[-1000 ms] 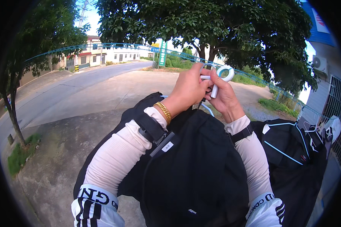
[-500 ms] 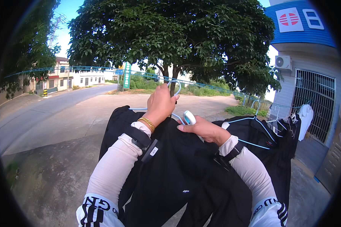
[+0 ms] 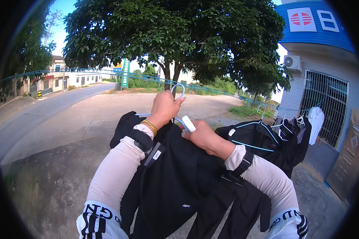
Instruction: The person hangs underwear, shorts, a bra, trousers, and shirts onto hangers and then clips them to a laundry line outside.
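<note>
My left hand (image 3: 163, 107) is closed round the neck of a light blue clothes hanger (image 3: 178, 85), its hook rising above the fingers. One hanger arm goes into the left shoulder of a black garment (image 3: 175, 171), which hangs below both hands with long, loose parts. At the garment's upper edge my right hand (image 3: 207, 137) is closed, thumb against the cloth. Beside its fingers, the hanger's white end (image 3: 188, 124) sticks out above the fabric. My right fingertips are partly hidden.
A blue line (image 3: 211, 87) stretches across in front. To the right hang another black garment on a light blue hanger (image 3: 263, 123) and a white garment (image 3: 316, 121). Behind are a tree (image 3: 175, 40), a road (image 3: 48, 107) and a barred window (image 3: 325, 105).
The view has turned slightly right. The hanger's white end has tipped and shifted a little toward my left hand. Both hands keep their hold.
</note>
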Demonstrator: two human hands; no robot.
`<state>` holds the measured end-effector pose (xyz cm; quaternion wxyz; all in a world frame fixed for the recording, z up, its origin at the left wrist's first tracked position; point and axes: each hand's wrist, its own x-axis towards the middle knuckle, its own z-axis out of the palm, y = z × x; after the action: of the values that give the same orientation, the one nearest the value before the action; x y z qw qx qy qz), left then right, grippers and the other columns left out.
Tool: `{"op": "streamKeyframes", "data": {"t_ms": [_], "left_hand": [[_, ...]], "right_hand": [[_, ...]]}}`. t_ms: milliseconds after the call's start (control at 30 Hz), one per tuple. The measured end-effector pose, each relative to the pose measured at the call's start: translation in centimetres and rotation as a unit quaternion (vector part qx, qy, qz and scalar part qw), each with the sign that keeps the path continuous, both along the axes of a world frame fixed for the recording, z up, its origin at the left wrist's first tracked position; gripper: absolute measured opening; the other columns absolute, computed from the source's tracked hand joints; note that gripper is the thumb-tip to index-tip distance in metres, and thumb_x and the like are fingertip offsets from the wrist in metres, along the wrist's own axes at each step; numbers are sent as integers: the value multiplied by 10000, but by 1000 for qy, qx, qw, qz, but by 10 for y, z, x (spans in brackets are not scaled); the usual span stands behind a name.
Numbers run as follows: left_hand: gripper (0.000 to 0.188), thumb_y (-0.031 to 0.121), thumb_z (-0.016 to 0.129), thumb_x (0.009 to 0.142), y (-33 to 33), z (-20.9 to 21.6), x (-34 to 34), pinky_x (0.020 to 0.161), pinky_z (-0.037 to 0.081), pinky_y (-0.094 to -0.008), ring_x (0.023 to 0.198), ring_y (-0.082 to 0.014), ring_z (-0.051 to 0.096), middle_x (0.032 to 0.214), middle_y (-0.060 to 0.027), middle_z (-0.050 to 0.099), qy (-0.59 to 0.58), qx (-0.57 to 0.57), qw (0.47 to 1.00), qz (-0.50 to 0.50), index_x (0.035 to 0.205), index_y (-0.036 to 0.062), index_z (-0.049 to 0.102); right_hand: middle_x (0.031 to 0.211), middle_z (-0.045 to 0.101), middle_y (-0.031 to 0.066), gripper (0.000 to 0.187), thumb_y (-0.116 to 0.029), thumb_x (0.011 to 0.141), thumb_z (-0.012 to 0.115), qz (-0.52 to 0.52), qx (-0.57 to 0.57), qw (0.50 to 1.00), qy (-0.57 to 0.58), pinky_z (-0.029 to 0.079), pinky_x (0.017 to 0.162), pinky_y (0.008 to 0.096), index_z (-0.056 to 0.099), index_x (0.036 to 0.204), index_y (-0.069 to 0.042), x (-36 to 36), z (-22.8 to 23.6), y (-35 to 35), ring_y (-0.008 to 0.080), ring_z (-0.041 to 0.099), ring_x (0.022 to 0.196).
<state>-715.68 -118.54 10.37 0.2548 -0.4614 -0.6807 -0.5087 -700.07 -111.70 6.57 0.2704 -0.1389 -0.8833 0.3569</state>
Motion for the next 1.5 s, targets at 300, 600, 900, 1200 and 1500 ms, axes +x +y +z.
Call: {"op": "streamKeyframes", "data": {"t_ms": [300, 600, 900, 1200, 1500], "left_hand": [[387, 302, 692, 796, 4, -24, -6, 613, 507, -468, 675, -419, 635, 654, -265, 604, 99, 44, 992, 62, 754, -66, 581], [457, 368, 747, 750, 9, -31, -3, 515, 445, -423, 550, -385, 576, 575, -214, 557, 61, 136, 988, 48, 648, -13, 518], [839, 314, 726, 769, -20, -55, 11, 933, 429, -425, 1083, -385, 537, 1178, -256, 545, 38, 125, 991, -30, 1387, -18, 266], [471, 139, 658, 807, -102, -80, 99, 1038, 330, -409, 1243, -339, 414, 1303, -177, 462, 136, 87, 986, 31, 1240, 38, 502], [323, 201, 704, 705, -133, 1, 325, 927, 410, -372, 1077, -322, 537, 1162, -185, 542, 257, -94, 957, -97, 970, 25, 648]], "right_hand": [[853, 665, 234, 246, -53, 738, 645, -59, 148, 987, 4, 511, 706, 411, 673, 979, -11, -10, -12, -23, 374, 660, 798], [860, 658, 251, 202, -43, 761, 588, -64, 54, 996, 20, 505, 738, 430, 682, 936, -11, -22, -14, -18, 414, 641, 857], [961, 655, 139, 382, -263, 866, 653, -46, -25, 998, 26, 465, 757, 329, 597, 1155, -20, 38, -14, 26, 182, 599, 857], [933, 652, 87, 345, -353, 887, 633, -166, 37, 976, 133, 463, 771, 337, 598, 990, -25, 213, 74, 41, 180, 617, 902], [930, 666, 183, 399, -296, 808, 681, -335, 305, 884, -116, 465, 814, 358, 629, 1081, -8, 363, 80, 171, 287, 633, 860]]}}
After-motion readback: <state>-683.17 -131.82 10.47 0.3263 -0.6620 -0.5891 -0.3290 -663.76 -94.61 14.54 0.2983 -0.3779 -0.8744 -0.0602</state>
